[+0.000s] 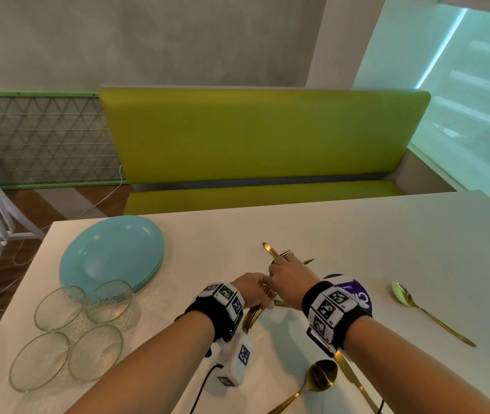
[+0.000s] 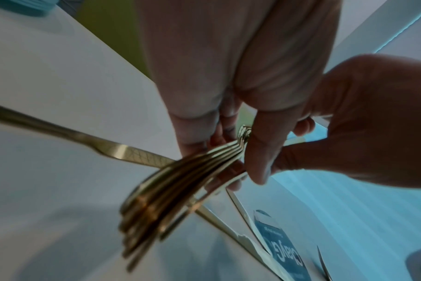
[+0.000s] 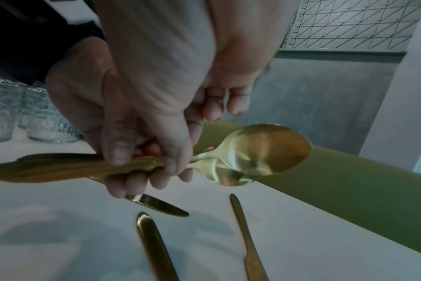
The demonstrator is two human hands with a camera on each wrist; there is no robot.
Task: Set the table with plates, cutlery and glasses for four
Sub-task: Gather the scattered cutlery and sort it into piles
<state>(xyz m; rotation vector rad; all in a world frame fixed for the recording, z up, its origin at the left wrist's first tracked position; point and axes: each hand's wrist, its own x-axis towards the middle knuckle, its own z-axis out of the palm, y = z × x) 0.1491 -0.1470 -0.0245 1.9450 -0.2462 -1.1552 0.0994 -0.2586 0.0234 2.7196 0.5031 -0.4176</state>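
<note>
A bundle of gold cutlery [image 1: 252, 318] hangs over the middle of the white table [image 1: 372, 234], held by both hands. My left hand [image 1: 255, 289] grips the handles [image 2: 180, 190] near their middle. My right hand [image 1: 289, 276] curls round the same bundle just beyond, by the spoon bowls [image 3: 264, 152] and fork tines. A stack of teal plates [image 1: 112, 255] lies at the far left. Several clear glasses [image 1: 79, 330] stand in a cluster in front of the plates. How many pieces are in the bundle is hidden.
Loose gold pieces lie on the table: a spoon [image 1: 403, 295] to the right, a second spoon [image 1: 321, 376] and a knife [image 1: 355, 383] near the front edge, more knives [image 3: 154, 247] below the hands. A purple packet [image 1: 360, 294] sits under my right wrist. A green bench [image 1: 261, 138] lines the far side.
</note>
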